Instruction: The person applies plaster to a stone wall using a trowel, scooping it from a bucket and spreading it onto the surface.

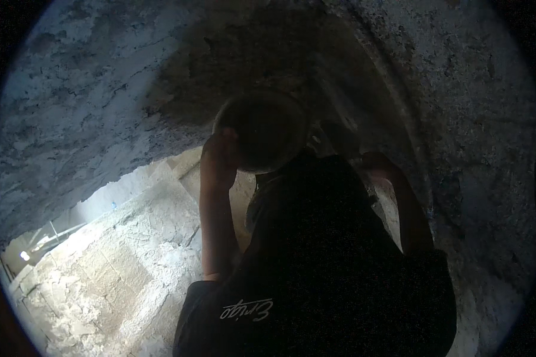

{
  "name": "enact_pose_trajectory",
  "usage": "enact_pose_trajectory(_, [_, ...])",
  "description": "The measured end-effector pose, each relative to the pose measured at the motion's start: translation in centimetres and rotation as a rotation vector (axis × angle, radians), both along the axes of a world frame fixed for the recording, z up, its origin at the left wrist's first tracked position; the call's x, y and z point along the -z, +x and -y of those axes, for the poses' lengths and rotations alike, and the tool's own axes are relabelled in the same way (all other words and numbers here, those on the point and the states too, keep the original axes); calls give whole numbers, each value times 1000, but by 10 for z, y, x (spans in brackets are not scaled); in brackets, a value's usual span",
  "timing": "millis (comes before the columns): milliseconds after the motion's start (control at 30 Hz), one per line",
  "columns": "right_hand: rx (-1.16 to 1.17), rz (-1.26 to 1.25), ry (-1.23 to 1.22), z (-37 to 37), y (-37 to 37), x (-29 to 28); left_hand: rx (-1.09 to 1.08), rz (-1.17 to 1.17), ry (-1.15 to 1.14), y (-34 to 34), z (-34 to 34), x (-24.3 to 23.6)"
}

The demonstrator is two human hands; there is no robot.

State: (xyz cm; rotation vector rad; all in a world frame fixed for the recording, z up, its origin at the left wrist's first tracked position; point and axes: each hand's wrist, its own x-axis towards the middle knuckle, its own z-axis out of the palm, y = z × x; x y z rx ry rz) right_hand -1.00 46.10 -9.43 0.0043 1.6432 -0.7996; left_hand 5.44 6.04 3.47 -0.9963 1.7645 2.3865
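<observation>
My left hand [221, 156] is closed on the near left rim of a shallow round bowl [268, 134], its thumb over the edge. The bowl's inside is too dark to show what, if anything, lies in it. To the right of the bowl is a dark, flat-bladed trowel [339, 138], only dimly visible. My right hand [378, 166] is curled at the trowel's near end, with the fingers deep in shadow. Both forearms come out of dark short sleeves.
A rough, plastered wall [83, 107] curves close around me on the left and overhead. Another rough wall [482, 178] with a raised ridge [402, 101] rises at the right. Lower left, bright light falls on a dusty, cracked floor [119, 256], with pale pipes [59, 235] beyond.
</observation>
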Motion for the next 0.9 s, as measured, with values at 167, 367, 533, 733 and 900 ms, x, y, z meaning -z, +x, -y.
enact_pose_trajectory(167, [125,-648,11,10,13,-10,141,9,-516,1,-2,-10])
enact_pose_trajectory(367, [-39,-1109,-125,48,9,-4,73,18,-329,3,-8,-4])
enact_pose_trajectory(533, [-29,-1117,-276,101,7,31,-13,-11,143,7,0,-4])
enact_pose_trajectory(733, [-103,-904,-84,143,12,84,-85,27,159,8,-3,-12])
enact_pose_trajectory(900, [-326,-644,19,130,2,86,-51,75,-197,15,-2,0])
